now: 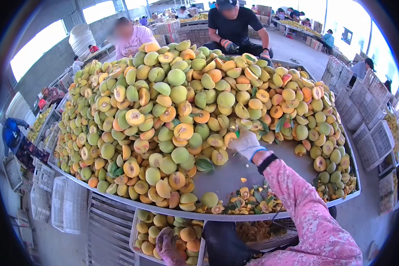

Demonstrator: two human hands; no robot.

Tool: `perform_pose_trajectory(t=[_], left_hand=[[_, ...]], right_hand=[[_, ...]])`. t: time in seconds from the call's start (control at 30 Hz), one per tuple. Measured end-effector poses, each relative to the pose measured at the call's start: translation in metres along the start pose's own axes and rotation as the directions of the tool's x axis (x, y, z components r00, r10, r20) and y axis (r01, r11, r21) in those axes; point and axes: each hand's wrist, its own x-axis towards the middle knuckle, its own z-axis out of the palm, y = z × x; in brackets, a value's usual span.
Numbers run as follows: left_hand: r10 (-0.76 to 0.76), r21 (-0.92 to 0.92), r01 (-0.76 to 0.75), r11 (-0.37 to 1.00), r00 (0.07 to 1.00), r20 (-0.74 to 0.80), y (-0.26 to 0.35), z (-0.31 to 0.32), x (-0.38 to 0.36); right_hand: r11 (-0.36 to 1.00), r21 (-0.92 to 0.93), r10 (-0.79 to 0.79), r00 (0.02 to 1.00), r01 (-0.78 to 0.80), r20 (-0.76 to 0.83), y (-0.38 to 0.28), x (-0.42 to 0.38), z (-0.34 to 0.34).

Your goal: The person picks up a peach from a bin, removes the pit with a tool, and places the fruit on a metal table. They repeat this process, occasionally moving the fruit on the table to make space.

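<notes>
A big heap of apricots (178,93), many cut in halves and others whole, covers most of a metal-topped table (252,170). My right hand (246,145), in a whitish knit glove, reaches to the near edge of the heap with its fingers closed round an orange apricot (229,138). A small bright green bit shows by the fingers; what it belongs to is hidden. Low in front, my left hand (166,248), in a purplish glove, is over a crate (134,241) of apricots below the table edge. Its fingers are only partly visible.
Pits and scraps (248,200) lie by the table's near rim. Two people sit across the heap, one in dark clothes with gloved hands (229,45). Plastic crates (66,204) stand at the left, more crates (374,139) at the right. Other people work at tables behind.
</notes>
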Motion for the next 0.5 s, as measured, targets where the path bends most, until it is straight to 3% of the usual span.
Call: perform_pose_trajectory(t=[0.07, 0.1, 0.17, 0.2, 0.27, 0.37, 0.4, 0.43, 0.47, 0.5], left_hand=[[0.195, 0.133, -0.201, 0.971, 0.979, 0.06, -0.011, 0.018, -0.017], [0.168, 0.136, -0.187, 0.973, 0.976, 0.141, -0.012, 0.03, -0.026], [0.105, 0.153, -0.147, 0.977, 0.962, 0.252, -0.008, 0.064, -0.049], [0.147, 0.03, -0.173, 0.984, 0.907, 0.395, -0.018, 0.075, -0.055], [0.221, -0.108, -0.193, 0.975, 0.826, 0.519, -0.035, 0.099, -0.065], [0.217, -0.263, -0.079, 0.961, 0.807, 0.55, -0.042, 0.115, -0.088], [0.191, -0.291, -0.032, 0.956, 0.819, 0.54, -0.041, 0.118, -0.095], [0.159, -0.345, 0.039, 0.938, 0.836, 0.526, -0.044, 0.119, -0.096], [0.126, -0.4, 0.106, 0.91, 0.85, 0.511, -0.047, 0.12, -0.097], [0.073, -0.432, 0.199, 0.88, 0.841, 0.536, -0.049, 0.114, -0.097]], right_hand=[[0.994, 0.112, -0.031, 0.995, 0.02, 0.098, 0.008, -0.03, -0.012], [0.993, 0.109, 0.012, 0.969, -0.04, 0.246, -0.008, -0.061, -0.035], [0.916, 0.371, -0.02, 0.908, -0.151, 0.418, -0.034, -0.119, -0.062], [0.834, 0.472, -0.007, 0.85, -0.286, 0.527, -0.047, -0.144, -0.073], [0.58, 0.674, -0.083, 0.79, -0.457, 0.607, -0.051, -0.185, -0.069], [0.413, 0.714, -0.101, 0.751, -0.566, 0.653, -0.067, -0.233, -0.06], [0.427, 0.715, -0.088, 0.762, -0.553, 0.642, -0.066, -0.246, -0.052], [0.582, 0.765, -0.202, 0.861, -0.277, 0.466, -0.053, -0.252, -0.025], [0.688, 0.725, -0.336, 0.896, 0.022, 0.292, -0.05, -0.26, -0.018], [0.825, 0.521, -0.405, 0.872, 0.219, 0.274, -0.04, -0.266, -0.023]])
